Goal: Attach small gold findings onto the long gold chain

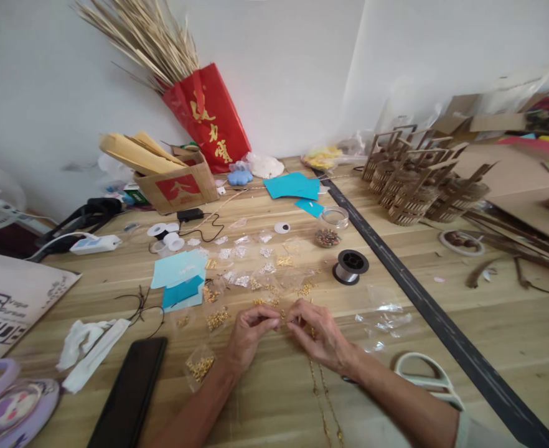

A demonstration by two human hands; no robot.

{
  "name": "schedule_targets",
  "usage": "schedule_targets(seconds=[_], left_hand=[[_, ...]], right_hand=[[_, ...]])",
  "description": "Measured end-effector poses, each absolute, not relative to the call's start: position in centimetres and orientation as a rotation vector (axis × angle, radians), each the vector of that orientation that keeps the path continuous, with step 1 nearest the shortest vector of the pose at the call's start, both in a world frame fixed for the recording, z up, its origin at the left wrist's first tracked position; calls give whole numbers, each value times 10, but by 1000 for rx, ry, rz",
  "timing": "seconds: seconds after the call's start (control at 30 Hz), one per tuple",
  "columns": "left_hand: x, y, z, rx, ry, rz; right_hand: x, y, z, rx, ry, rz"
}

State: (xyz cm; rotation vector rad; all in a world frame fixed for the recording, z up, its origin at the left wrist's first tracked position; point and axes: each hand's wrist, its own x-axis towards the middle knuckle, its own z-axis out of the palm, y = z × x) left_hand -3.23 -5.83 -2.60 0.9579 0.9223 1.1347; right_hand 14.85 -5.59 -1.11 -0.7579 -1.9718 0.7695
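Note:
My left hand [252, 336] is closed in a pinch over the middle of the wooden table. My right hand [320, 335] pinches just beside it, fingertips almost meeting. A tiny gold piece [282, 315] shows between the fingertips; what each hand grips is too small to make out. A gold beaded chain [315, 389] passes by the right hand and runs down toward the table's near edge. Small bags of gold beads [217, 320] lie left of my hands, with another bag of gold findings [200, 367] by my left forearm. More gold pieces [305, 290] lie just beyond.
A spool of clear line [350, 266] and a jar of mixed beads [328, 237] stand beyond my right hand. Scissors [426, 376] lie by my right forearm, a black phone [129, 392] at left. Blue papers [293, 186], a cardboard box [181, 190] and bamboo baskets [412, 196] stand farther back.

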Motion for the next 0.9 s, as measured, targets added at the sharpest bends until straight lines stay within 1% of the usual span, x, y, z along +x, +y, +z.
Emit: schedule_targets(seconds=[0.7, 0.9], left_hand=[[-36, -58, -20, 1073, 1008, 1080], [-35, -58, -19, 1160, 1024, 1114]], right_hand=[[149, -57, -12, -791, -2003, 844], [148, -57, -11, -813, -2004, 853]])
